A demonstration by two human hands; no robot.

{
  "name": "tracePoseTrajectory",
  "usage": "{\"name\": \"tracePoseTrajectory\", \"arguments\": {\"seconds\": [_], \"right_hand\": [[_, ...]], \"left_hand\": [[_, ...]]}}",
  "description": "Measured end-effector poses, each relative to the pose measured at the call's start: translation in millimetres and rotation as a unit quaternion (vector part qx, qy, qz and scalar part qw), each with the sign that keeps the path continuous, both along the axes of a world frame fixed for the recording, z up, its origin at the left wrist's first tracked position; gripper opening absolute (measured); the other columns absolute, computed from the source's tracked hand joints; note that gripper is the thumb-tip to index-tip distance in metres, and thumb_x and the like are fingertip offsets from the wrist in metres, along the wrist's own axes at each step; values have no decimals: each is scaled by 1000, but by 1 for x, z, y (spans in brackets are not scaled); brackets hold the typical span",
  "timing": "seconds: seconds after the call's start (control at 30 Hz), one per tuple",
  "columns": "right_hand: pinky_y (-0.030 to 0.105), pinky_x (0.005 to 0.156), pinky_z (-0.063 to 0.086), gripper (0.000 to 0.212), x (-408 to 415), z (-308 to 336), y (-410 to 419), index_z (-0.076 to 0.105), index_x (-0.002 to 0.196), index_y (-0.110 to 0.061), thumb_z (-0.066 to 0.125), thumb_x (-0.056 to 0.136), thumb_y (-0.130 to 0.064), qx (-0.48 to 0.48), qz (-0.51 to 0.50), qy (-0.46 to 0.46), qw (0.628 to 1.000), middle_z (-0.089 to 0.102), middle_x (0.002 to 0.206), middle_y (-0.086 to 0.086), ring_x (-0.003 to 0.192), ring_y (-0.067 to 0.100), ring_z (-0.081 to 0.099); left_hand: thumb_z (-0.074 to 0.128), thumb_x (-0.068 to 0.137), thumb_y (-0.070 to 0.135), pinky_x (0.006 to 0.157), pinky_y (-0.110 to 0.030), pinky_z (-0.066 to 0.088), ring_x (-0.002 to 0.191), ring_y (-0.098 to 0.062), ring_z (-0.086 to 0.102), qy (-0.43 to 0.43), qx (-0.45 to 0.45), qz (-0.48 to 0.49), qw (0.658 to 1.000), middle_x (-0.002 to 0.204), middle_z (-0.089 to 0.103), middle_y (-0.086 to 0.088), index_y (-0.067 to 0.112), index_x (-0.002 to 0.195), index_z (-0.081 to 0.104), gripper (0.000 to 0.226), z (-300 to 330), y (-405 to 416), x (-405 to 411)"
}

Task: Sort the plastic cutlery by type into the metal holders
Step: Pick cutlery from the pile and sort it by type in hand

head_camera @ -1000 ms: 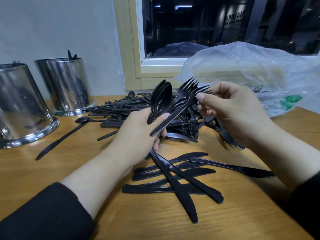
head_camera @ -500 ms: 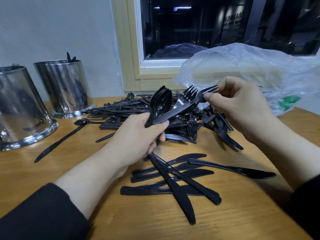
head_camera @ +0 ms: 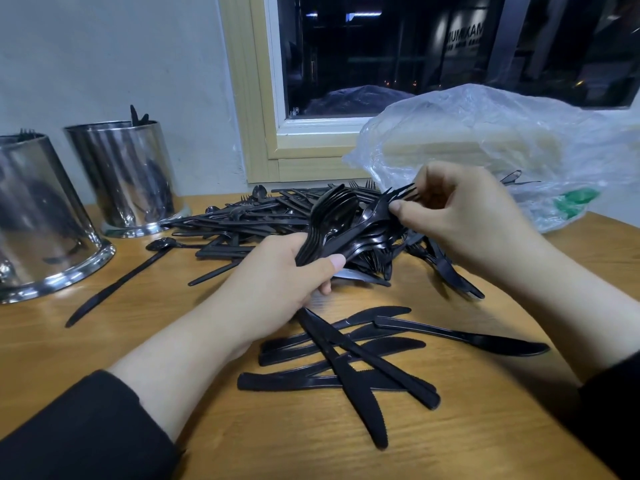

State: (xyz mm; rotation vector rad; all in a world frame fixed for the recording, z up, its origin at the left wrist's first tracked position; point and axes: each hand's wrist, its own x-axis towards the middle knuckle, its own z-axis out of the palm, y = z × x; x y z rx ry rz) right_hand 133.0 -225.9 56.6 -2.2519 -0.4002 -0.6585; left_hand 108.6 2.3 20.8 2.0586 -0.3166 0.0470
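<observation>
- Black plastic cutlery is lying in a tangled heap [head_camera: 277, 220] on a light wooden table [head_camera: 485, 427], at the far side under a window.
- Closed around a nested stack of black plastic spoons [head_camera: 332, 216], the left hand [head_camera: 277, 289] is holding them upright, bowls up, over the near edge of the heap.
- Beside the spoon bowls, the right hand [head_camera: 460, 220] is pinching the neck of a black plastic fork [head_camera: 384, 213] between thumb and curled fingers; the fork's handle is running down under the left thumb.
- Compared with a second ago, the right hand is sitting lower and closer to the left, and the fork is lying flatter against the spoon stack. It appears to be getting tucked into the left hand's bundle, though the fork's far end is partly hidden.
- That suggests gathering is still under way: nothing in hand is heading for a container yet.
- Two shiny metal cylindrical holders [head_camera: 128, 174] are standing well apart to the left, each already showing a few black tips above its rim.
- Black plastic knives [head_camera: 346, 358] are lying crossed in a loose group on the table nearest the viewer, seemingly set aside by type.
- A crumpled clear plastic bag [head_camera: 502, 133] is resting behind the right hand.
</observation>
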Motion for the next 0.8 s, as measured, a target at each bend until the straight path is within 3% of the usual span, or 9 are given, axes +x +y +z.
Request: {"name": "tracePoseTrajectory", "arguments": {"seconds": [0.07, 0.17, 0.23, 0.33, 0.47, 0.57, 0.67, 0.8], "right_hand": [[15, 50, 33, 27, -1, 1, 1, 53, 78, -13, 74, 88, -26, 40, 13, 15, 999, 54, 65, -5, 52, 7, 46], [20, 53, 48, 16, -5, 2, 7, 57, 102, -21, 69, 94, -28, 184, 93, 104, 973, 67, 95, 4, 59, 13, 63], [28, 55, 51, 24, -8, -1, 13, 60, 116, -18, 62, 98, -34, 237, 156, 167, 944, 71, 103, 8, 70, 18, 66], [35, 53, 47, 36, -9, -6, 21, 63, 118, -9, 57, 99, -39, 266, 196, 189, 925, 69, 105, 19, 72, 29, 61], [41, 55, 49, 35, -11, -7, 32, 66, 109, -7, 55, 101, -38, 256, 172, 153, 939, 70, 95, 24, 58, 28, 56], [43, 59, 52, 33, -14, -2, 40, 65, 96, -2, 57, 101, -34, 265, 160, 132, 942, 71, 87, 25, 54, 31, 57], [29, 54, 53, 26, -16, 7, 48, 68, 89, -5, 58, 100, -27, 289, 157, 121, 937, 73, 80, 14, 56, 23, 61], [25, 56, 54, 28, -22, 26, 69, 65, 91, 1, 61, 98, -26, 271, 162, 95, 944, 71, 77, 9, 62, 19, 66]], "left_hand": [[60, 101, 35, 47, -18, 31, 39, -4, 37, -5, -1, 1, 1000, 41, 46, 15, 11, 78, 57, 34, 1, -1, 0], [57, 102, 37, 49, -22, 31, 39, -4, 36, -18, 6, -2, 1000, 40, 45, 15, 11, 77, 57, 36, 2, -2, -1], [58, 100, 42, 52, -28, 32, 41, -10, 35, -24, 8, -4, 1000, 42, 43, 11, 12, 75, 59, 39, 2, -2, 0], [60, 98, 45, 54, -29, 32, 42, -12, 36, -31, 22, -8, 999, 43, 42, 9, 15, 72, 60, 40, 2, -1, -1], [62, 98, 39, 48, -20, 31, 42, -8, 37, -47, 34, -17, 998, 44, 45, 13, 15, 71, 61, 37, 4, 0, -3], [64, 99, 37, 45, -22, 30, 41, -9, 34, -17, -55, -28, 998, 46, 50, 11, 14, 74, 62, 34, 6, 3, -4], [60, 101, 39, 42, -20, 26, 43, -11, 32, -1, -160, -37, 986, 60, 61, 3, 10, 80, 62, 36, 10, 6, -8], [54, 103, 41, 39, -20, 23, 41, -12, 35, 10, -268, -4, 963, 74, 68, -11, 11, 82, 61, 37, 19, 13, -19]]}}
